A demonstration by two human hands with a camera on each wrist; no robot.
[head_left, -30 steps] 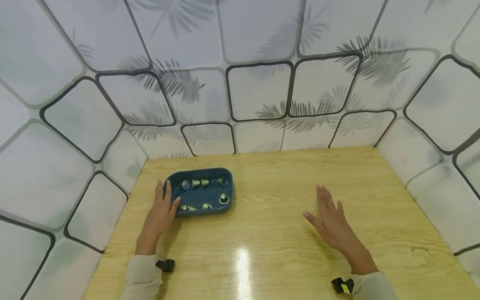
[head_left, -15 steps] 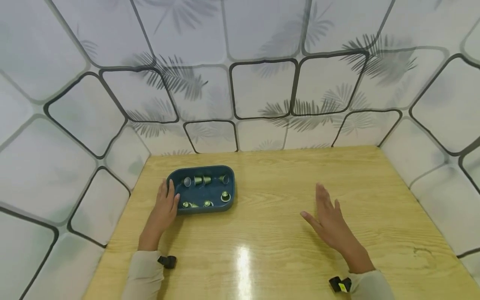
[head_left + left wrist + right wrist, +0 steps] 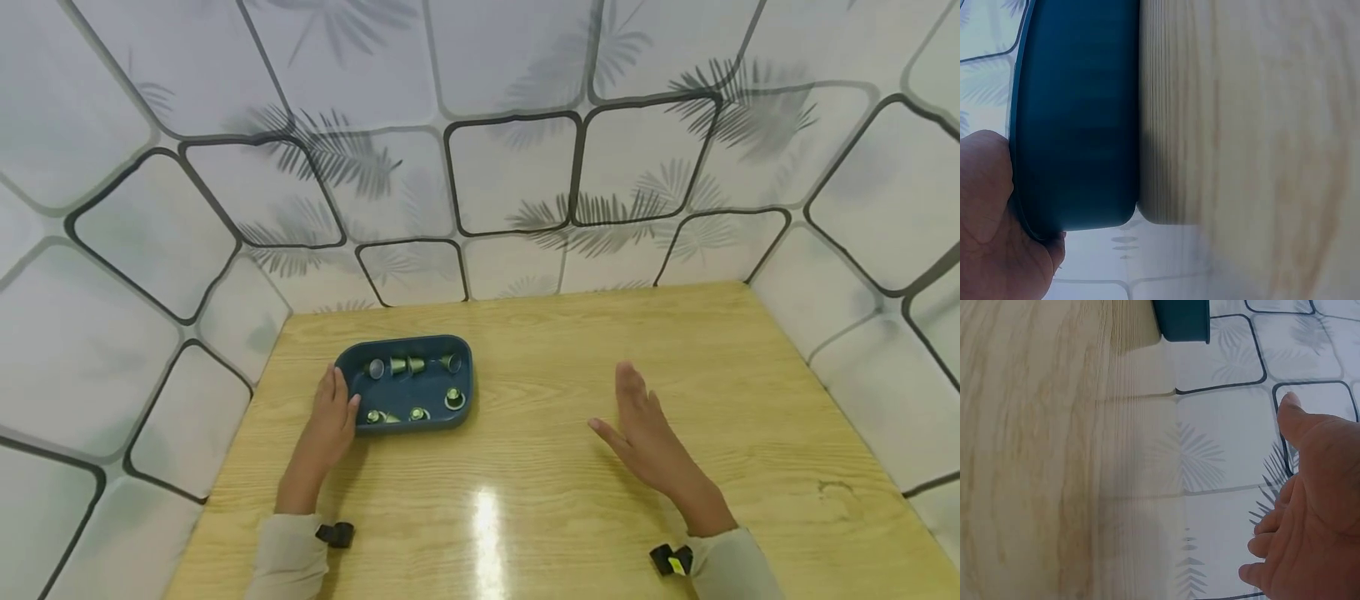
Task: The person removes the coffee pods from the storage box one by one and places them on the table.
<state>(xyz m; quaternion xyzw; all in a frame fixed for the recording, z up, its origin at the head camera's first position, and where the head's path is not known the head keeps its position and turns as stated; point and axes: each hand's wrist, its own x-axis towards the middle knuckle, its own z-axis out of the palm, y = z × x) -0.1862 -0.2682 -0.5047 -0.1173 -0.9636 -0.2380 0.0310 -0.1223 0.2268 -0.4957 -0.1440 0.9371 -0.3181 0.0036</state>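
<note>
A dark blue rectangular tray (image 3: 412,423) stands at the left of the wooden table. Several small shiny green capsules (image 3: 453,397), shaped like little cups, lie inside it, some upright and others on their sides. My left hand (image 3: 330,421) holds the tray's left end, thumb over the front corner and fingers along the outer side. In the left wrist view, the left hand (image 3: 997,225) straddles the rim, fingers below it. My right hand (image 3: 648,437) holds nothing, its fingers straight and thumb spread, well to the right of the tray.
The pale wooden table (image 3: 555,500) is bounded by a patterned wall (image 3: 517,183) at the back and similar walls on both sides. A small black device (image 3: 336,534) sits at the left wrist, and another black device (image 3: 670,560) at the right.
The tray has shifted slightly right along the table, with my left hand at its end. My right hand has drifted a little left. The head view has moved slightly.
</note>
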